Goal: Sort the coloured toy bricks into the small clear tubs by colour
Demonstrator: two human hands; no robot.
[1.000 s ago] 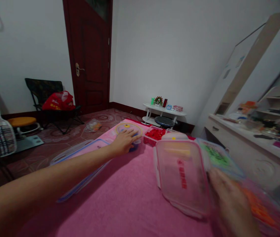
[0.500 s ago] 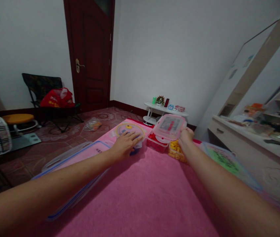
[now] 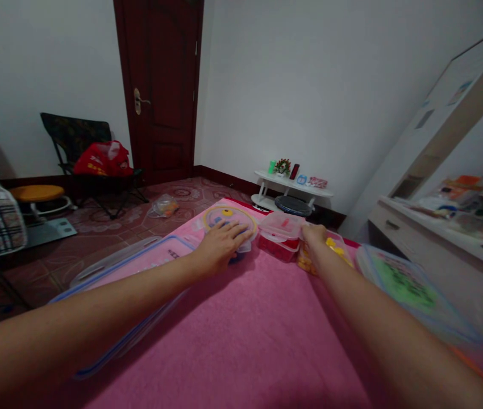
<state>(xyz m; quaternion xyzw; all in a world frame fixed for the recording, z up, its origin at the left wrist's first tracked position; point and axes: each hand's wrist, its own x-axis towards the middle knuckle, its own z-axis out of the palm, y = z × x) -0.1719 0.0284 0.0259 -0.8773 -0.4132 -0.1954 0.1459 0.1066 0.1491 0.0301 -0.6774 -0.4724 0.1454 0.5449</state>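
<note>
— Pink cloth (image 3: 241, 329) covers the table. Where's the left hand (image 3: 220, 247)?
— Spread flat on the round yellow-rimmed lid (image 3: 227, 215) at the far edge, gripping nothing.
— And the right hand (image 3: 315, 237)?
— Against the lidded red box (image 3: 278, 249), over the yellow box (image 3: 336, 245). I cannot tell its grip.

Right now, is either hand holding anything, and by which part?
The right hand grips the clear lid by its right edge; the left hand only rests flat on the round yellow-ringed lid.
</note>
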